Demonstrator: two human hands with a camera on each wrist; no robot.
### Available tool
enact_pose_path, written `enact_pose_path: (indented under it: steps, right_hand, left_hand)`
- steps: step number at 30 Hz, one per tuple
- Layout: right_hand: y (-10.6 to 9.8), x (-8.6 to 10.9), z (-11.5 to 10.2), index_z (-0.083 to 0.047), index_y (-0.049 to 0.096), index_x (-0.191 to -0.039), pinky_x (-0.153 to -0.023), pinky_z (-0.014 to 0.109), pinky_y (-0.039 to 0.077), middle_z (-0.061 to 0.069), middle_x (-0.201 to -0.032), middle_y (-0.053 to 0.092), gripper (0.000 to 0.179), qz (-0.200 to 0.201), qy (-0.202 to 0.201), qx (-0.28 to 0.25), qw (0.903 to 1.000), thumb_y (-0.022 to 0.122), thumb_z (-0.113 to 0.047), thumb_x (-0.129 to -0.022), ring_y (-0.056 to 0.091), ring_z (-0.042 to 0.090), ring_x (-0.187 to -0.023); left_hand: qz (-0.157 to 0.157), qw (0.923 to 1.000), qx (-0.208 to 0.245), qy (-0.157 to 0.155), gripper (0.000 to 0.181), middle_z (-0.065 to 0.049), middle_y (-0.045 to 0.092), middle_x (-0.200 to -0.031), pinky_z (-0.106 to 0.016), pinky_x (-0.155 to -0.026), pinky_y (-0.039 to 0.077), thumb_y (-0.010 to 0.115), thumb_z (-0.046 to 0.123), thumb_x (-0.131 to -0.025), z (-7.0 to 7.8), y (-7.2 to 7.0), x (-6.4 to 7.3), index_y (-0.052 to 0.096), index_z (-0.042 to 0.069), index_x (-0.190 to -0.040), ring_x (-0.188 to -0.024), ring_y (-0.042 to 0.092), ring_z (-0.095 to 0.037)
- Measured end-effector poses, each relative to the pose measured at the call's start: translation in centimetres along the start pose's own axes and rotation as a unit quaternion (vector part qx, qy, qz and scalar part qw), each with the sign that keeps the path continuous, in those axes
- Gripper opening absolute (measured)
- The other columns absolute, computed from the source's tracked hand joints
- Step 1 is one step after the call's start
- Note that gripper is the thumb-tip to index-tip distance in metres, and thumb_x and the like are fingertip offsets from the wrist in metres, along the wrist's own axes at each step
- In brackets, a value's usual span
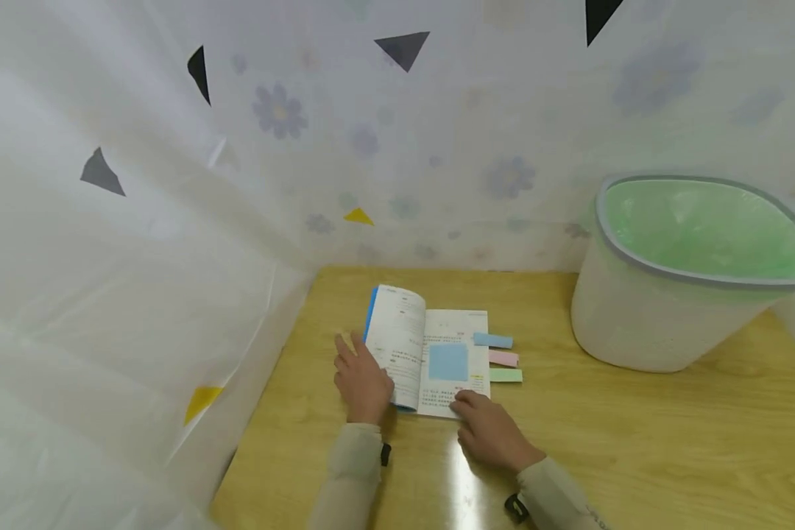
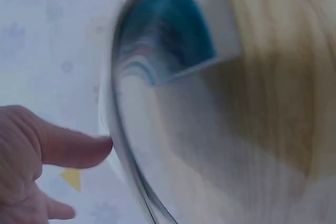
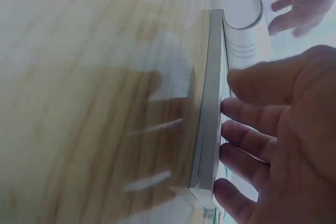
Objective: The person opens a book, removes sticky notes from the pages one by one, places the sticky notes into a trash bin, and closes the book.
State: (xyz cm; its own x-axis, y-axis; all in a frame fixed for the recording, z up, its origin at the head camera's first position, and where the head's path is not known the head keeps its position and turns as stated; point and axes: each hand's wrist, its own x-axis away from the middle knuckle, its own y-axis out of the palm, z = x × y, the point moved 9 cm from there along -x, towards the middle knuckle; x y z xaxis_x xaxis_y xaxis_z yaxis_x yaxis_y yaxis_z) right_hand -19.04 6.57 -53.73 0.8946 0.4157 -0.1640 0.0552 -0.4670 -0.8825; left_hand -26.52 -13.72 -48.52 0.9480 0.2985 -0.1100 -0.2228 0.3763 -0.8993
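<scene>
An open book (image 1: 400, 353) lies on the wooden table, its left pages curving up over a blue cover. On the right page is a square blue sticky note (image 1: 448, 362). Blue (image 1: 500, 341), pink (image 1: 506, 359) and green (image 1: 507, 375) tabs stick out past the right edge. My left hand (image 1: 364, 384) is at the lower left of the book; in the left wrist view its thumb tip touches the curved pages. My right hand (image 1: 492, 430) rests its fingertips at the lower right corner, along the book's edge in the right wrist view.
A whitish bin (image 1: 636, 324) with a grey rim and green inside stands on the table (image 1: 702, 427) at the right. Translucent sheeting (image 1: 139, 294) hangs to the left, and a flower-patterned sheet (image 1: 464, 132) closes off the back.
</scene>
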Motion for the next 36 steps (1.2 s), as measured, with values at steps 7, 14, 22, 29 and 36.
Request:
enact_pose_path:
  steps: [7,14,22,29,36]
  right_hand:
    - [0.5,0.7,-0.7,0.002,0.065,-0.124,-0.099,0.055,0.049,0.019,-0.132,0.06,0.038,-0.004,0.008,-0.02,0.9998,0.062,-0.008,-0.087,0.058,0.038,-0.123]
    - [0.2,0.3,-0.6,0.001,0.065,-0.125,-0.1,0.054,0.049,0.018,-0.133,0.06,0.038,0.001,0.016,-0.02,0.9997,0.064,-0.01,-0.088,0.057,0.037,-0.124]
    - [-0.8,-0.2,-1.1,-0.004,0.069,-0.118,-0.089,0.049,0.054,0.014,-0.124,0.064,0.03,0.025,-0.011,0.031,0.9991,0.061,-0.005,-0.089,0.063,0.032,-0.113]
    - [-0.5,-0.4,-0.6,-0.006,0.067,-0.126,-0.093,0.058,0.051,0.02,-0.137,0.058,0.035,-0.023,0.024,0.011,0.9994,0.056,-0.006,-0.093,0.057,0.04,-0.124]
    - [-0.6,-0.4,0.1,-0.009,0.063,-0.133,-0.098,0.061,0.047,0.019,-0.148,0.05,0.038,-0.073,0.072,-0.002,0.9947,0.055,-0.009,-0.096,0.048,0.04,-0.135]
  left_hand:
    - [0.033,0.9844,-0.091,0.147,0.056,-0.014,0.058,-0.115,-0.043,-0.074,0.051,0.077,-0.001,-0.076,2.4,1.9,1.5,0.06,0.009,-0.128,-0.095,0.059,-0.03]
    - [-0.041,0.9873,-0.086,0.128,0.051,-0.023,0.059,-0.118,-0.046,-0.077,0.055,0.065,0.028,-0.093,2.6,4.6,2.1,0.053,0.003,-0.136,-0.097,0.063,-0.035]
    - [-0.018,0.9841,-0.114,0.136,0.053,-0.024,0.042,-0.147,-0.057,-0.096,0.048,0.072,0.017,-0.088,4.1,5.0,2.3,0.055,0.0,-0.135,-0.123,0.051,-0.039]
    - [-0.066,0.9861,-0.082,0.129,0.071,-0.023,0.046,-0.141,-0.059,-0.091,0.052,0.075,0.007,-0.083,4.0,6.3,2.2,0.045,0.007,-0.147,-0.129,0.049,-0.039]
    - [-0.117,0.9778,-0.108,0.136,0.065,-0.021,0.04,-0.148,-0.055,-0.092,0.052,0.066,0.026,-0.092,3.5,7.4,1.1,0.042,0.012,-0.15,-0.132,0.045,-0.037]
